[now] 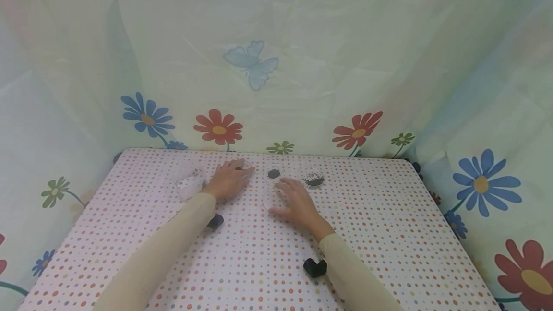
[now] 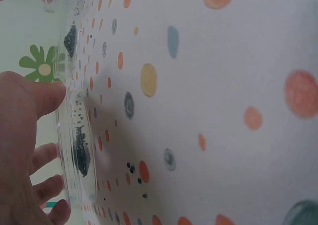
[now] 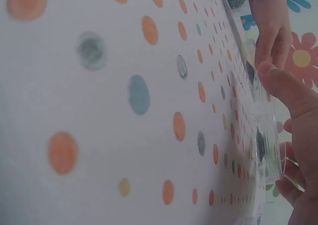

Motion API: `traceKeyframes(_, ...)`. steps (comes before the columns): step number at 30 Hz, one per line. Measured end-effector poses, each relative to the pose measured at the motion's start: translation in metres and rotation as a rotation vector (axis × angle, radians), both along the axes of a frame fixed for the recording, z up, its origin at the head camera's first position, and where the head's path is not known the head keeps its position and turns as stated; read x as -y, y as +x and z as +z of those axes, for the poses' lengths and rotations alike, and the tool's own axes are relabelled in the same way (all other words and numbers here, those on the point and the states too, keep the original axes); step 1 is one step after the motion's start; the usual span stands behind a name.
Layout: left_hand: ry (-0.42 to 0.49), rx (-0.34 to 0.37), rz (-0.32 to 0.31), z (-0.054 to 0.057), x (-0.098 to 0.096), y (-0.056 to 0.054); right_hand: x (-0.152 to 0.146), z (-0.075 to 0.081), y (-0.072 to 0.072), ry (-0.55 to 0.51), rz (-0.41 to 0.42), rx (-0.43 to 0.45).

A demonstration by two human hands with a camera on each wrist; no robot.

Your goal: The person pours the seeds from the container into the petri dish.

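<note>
My left hand [image 1: 230,180] reaches over a clear round dish [image 2: 82,150] that holds small black beads. In the left wrist view its thumb and fingertips are spread along the dish's rim, gripping it. To the right, my right hand [image 1: 298,205] holds a clear, lid-like piece [image 3: 272,150] between thumb and fingers; its outline is faint in the head view. A middle dish with a black bead pile [image 1: 274,173] lies just beyond the right fingertips. Another clear dish [image 1: 314,181] with dark beads stands right of it.
A crumpled clear plastic bag [image 1: 190,185] lies left of the left hand. A few loose black beads [image 2: 131,168] are scattered on the dotted tabletop [image 1: 259,272]. Black wrist-camera mounts [image 1: 315,268] stick out by the sleeves. A flowered curtain [image 1: 281,85] hangs behind the table.
</note>
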State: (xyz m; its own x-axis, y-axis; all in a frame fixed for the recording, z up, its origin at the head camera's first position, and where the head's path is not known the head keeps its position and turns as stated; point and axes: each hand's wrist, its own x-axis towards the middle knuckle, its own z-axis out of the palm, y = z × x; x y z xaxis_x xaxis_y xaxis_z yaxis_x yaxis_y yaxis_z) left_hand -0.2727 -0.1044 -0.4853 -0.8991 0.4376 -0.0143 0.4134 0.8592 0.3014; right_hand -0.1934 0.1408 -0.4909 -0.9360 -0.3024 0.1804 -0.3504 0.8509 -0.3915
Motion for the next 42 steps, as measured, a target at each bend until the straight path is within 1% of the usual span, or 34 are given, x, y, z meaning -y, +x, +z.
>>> traceKeyframes(9,0.007,-0.008,-0.001,0.000,0.001,0.000,-0.001,0.001,-0.005,-0.009,0.015,-0.032)
traceKeyframes(14,0.018,-0.007,0.004,0.003,0.001,0.002,-0.001,0.000,-0.007,-0.014,0.017,-0.043)
traceKeyframes(18,0.026,0.001,0.002,0.004,0.002,0.002,0.000,0.000,-0.009,-0.006,0.007,-0.034)
traceKeyframes(24,0.027,0.011,0.004,0.003,0.002,0.002,0.000,0.000,-0.010,0.001,-0.005,-0.018)
traceKeyframes(32,0.028,0.004,0.009,0.001,0.000,0.001,0.000,-0.002,-0.012,0.003,0.010,-0.046)
traceKeyframes(42,0.021,0.009,0.012,0.001,-0.001,0.001,0.002,-0.004,-0.014,-0.005,-0.012,-0.058)
